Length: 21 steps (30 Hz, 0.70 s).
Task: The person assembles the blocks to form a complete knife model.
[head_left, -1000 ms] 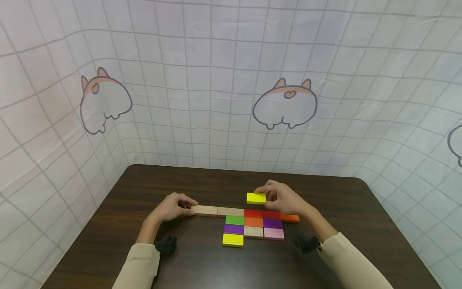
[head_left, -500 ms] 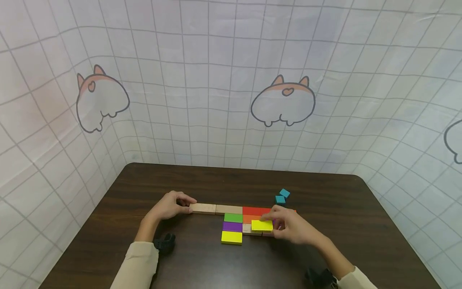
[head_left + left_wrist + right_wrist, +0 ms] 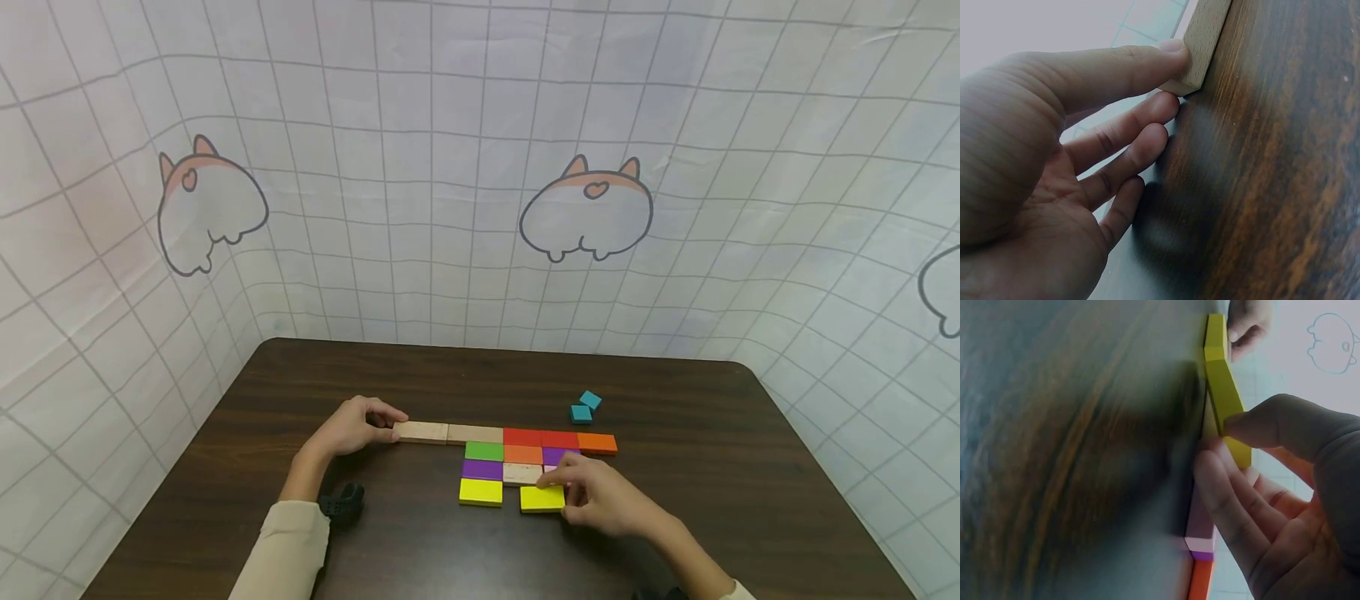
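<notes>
My right hand pinches a yellow block between thumb and fingers. In the right wrist view this yellow block is tilted, its held end raised off the table. It sits just nearer than a speckled plain wooden block and a pink block, which my fingers mostly hide in the head view. My left hand holds the left end of a plain wooden block. In the left wrist view my thumb presses the end of this wooden block, with the index fingertip at its far side.
A second long wooden block, two red blocks and an orange block continue the row. Green, purple and yellow tiles form a column. Two small teal blocks lie behind on the dark table.
My right hand has carried the yellow block from behind the row, over the coloured blocks, to their near side, uncovering the teal blocks. My left hand has stayed on the wooden block.
</notes>
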Each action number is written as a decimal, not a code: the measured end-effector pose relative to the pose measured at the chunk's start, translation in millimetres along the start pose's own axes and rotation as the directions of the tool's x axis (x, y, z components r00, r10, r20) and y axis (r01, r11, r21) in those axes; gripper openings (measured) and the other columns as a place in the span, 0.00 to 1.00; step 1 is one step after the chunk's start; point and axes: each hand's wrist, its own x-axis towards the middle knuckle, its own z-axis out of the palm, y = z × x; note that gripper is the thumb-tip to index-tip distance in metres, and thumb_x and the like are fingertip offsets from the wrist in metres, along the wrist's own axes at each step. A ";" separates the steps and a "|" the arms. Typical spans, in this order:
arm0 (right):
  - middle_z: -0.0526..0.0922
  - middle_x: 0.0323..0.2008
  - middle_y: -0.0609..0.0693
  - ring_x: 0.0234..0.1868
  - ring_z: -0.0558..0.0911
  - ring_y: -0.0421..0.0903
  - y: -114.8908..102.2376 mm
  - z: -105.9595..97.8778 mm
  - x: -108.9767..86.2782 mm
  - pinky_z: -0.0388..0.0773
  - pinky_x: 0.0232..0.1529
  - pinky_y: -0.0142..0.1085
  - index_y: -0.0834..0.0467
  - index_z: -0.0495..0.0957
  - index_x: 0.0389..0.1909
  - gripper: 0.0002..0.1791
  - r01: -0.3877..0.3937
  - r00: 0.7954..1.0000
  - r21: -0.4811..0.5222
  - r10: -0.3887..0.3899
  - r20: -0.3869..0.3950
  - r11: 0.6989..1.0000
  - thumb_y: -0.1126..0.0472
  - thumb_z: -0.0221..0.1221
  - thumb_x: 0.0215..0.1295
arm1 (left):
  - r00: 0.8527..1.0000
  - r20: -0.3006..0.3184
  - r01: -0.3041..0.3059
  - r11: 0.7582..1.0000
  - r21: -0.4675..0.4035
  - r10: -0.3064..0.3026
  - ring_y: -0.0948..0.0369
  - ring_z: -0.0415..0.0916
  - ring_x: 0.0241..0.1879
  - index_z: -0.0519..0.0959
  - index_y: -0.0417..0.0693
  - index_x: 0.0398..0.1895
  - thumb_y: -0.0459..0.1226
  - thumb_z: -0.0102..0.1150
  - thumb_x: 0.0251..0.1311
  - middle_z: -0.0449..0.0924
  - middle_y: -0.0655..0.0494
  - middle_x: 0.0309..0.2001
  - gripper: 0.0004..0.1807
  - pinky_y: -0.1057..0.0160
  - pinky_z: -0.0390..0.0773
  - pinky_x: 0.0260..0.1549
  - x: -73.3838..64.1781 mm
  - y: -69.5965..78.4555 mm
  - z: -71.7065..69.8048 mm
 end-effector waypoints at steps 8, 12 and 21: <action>0.73 0.36 0.43 0.30 0.74 0.37 -8.8 3.2 4.6 0.74 0.31 0.29 0.47 0.85 0.55 0.22 -0.057 0.998 -0.080 0.057 -0.004 0.995 0.65 0.69 0.59 | 1.000 -0.003 -0.004 1.000 -0.003 0.004 0.58 0.74 0.36 0.89 0.53 0.47 0.37 0.73 0.60 0.84 0.56 0.39 0.12 0.58 0.74 0.38 0.2 -0.7 -0.1; 0.73 0.36 0.42 0.29 0.72 0.36 -12.0 4.5 5.3 0.72 0.30 0.29 0.45 0.85 0.55 0.22 -0.072 0.997 -0.127 0.070 -0.021 0.989 0.63 0.70 0.59 | 1.000 -0.001 0.004 1.000 -0.007 -0.004 0.58 0.74 0.36 0.89 0.53 0.48 0.37 0.73 0.59 0.84 0.56 0.39 0.13 0.59 0.74 0.38 0.9 -1.1 0.1; 0.71 0.34 0.42 0.27 0.70 0.35 -13.2 9.4 6.8 0.70 0.27 0.30 0.43 0.86 0.54 0.22 -0.084 0.996 -0.171 0.076 -0.053 0.982 0.62 0.71 0.57 | 1.000 0.013 0.004 1.000 -0.022 -0.004 0.59 0.74 0.38 0.89 0.52 0.49 0.38 0.73 0.60 0.84 0.56 0.41 0.13 0.58 0.75 0.39 -0.1 -2.5 -0.9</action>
